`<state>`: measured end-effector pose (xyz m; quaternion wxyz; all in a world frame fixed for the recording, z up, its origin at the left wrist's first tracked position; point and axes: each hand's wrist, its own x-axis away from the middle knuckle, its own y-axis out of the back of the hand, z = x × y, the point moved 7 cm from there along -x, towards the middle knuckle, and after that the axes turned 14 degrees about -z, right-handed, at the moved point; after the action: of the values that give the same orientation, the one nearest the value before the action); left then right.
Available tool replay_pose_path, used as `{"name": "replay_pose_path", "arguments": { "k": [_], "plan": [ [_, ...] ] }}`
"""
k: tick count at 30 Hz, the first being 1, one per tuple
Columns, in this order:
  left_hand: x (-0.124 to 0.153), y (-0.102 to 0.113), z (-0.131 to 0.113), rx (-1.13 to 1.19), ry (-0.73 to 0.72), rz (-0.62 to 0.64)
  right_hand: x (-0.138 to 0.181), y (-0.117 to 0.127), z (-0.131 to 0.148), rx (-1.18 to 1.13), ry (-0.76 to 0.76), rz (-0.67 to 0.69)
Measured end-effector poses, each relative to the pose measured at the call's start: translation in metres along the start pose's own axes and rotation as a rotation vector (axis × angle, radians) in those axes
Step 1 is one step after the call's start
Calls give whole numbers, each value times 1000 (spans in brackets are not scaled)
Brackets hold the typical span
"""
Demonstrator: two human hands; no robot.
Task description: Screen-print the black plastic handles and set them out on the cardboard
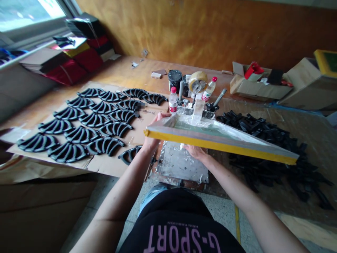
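A screen-printing frame (223, 141) with yellow tape on its front edge is tilted up in front of me, clamped at the back. My left hand (155, 128) grips its left corner, thumb up and fingers around the side. Beneath the frame, my right hand (195, 151) reaches in from the right, fingers closed around something small and white, perhaps a wad of cloth; the frame hides part of that hand. Below it lies a scuffed metal base plate (181, 165) with white residue. White paste smears the frame's mesh (202, 128).
Left, rows of black curved ribbed parts (68, 151) lie on cardboard (105, 164). A heap of black pieces (263, 140) spreads to the right. Behind the frame stand red-capped bottles (173, 99), a dark tub (175, 79) and a tape roll (198, 80). An open box (252, 88) sits back right.
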<state>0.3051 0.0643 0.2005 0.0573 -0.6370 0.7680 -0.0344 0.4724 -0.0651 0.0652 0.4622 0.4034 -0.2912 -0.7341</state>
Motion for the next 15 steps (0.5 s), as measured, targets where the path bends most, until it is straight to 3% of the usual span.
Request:
{"name": "replay_pose_path", "arguments": {
  "k": [3,6,12,15],
  "plan": [
    [-4,-4,-2,-18,-6,-12,-9,-25,9,55,97,31],
    [-5,-7,-4,-46,-22,11,-1,-27,15,126,235,10],
    [-5,-8,-5,-76,-17,36,27,-3,28,54,320,6],
    [-1,-2,-2,-46,-17,23,41,25,4,-3,152,-61]
  ]
}}
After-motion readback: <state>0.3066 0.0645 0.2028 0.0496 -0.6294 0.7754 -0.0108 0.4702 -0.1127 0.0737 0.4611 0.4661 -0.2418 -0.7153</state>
